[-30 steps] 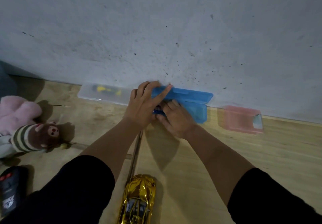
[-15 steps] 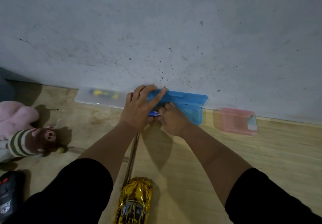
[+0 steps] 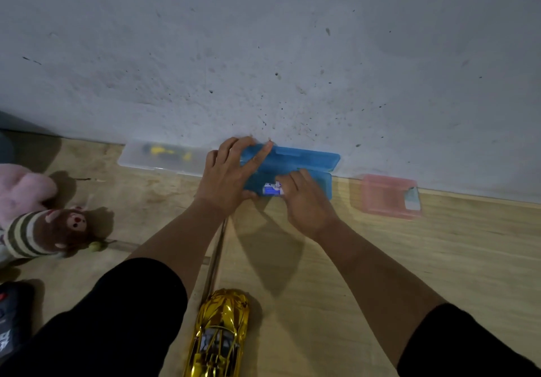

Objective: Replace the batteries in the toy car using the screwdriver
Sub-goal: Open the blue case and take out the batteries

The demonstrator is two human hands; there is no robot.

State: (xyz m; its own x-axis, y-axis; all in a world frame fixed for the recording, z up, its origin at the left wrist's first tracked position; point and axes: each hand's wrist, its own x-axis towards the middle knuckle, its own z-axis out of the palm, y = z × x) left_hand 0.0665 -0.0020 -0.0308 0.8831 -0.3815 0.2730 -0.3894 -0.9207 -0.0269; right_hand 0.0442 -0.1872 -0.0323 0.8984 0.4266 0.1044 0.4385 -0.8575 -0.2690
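Right hand (image 3: 307, 201) shifted right, fingers pinching what looks like battery (image 3: 272, 190) inside blue case (image 3: 310, 168); my left hand (image 3: 227, 177) gripping case.

right hand (image 3: 307, 201) now sits further right, clear of the left hand (image 3: 227, 177) instead of bunched against it. blue-white battery (image 3: 272, 190) now plainly exposed at its fingertips, inside the blue case (image 3: 310, 168); before only a sliver showed between hands.

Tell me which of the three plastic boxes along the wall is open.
The blue box in the middle, lid raised against the wall, both hands at it. The clear box and pink box look shut.
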